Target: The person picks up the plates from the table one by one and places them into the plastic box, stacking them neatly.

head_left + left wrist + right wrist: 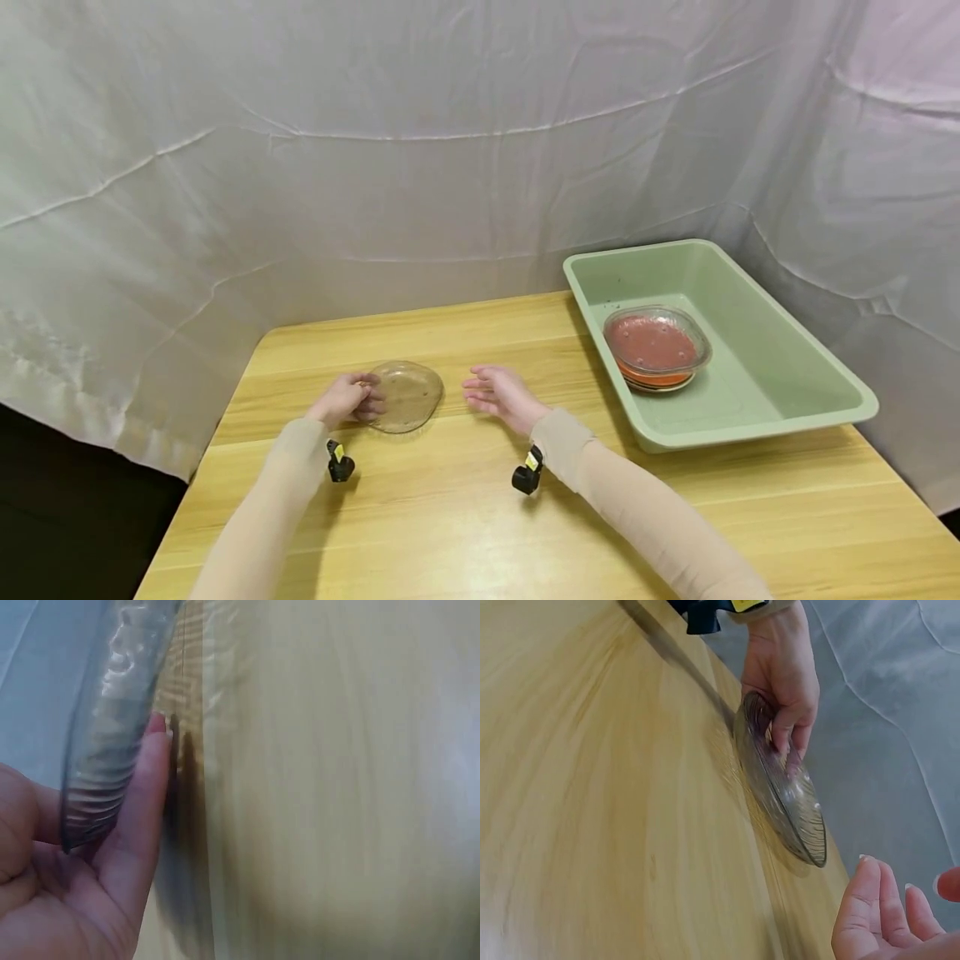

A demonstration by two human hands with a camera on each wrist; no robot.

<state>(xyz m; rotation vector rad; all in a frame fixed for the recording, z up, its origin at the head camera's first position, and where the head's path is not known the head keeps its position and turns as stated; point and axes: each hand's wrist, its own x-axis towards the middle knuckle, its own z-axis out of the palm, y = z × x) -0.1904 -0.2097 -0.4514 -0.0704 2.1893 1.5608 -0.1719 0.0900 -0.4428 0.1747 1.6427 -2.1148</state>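
Observation:
My left hand (347,398) grips the edge of a clear, brownish glass plate (408,396) above the left part of the table. In the left wrist view the plate (112,727) is seen nearly edge-on, its ribbed rim between thumb and fingers. From the right wrist view, the plate (780,787) is tilted, the left thumb over its upper face. To the plate's right, my right hand (506,396) hovers apart from it, fingers extended and holding nothing.
A pale green plastic basin (757,429) stands at the table's right side. In its left part sits a stack of dishes, a clear glass dish (658,340) over reddish and orange ones. Grey cloth (420,200) hangs behind the wooden table (435,533).

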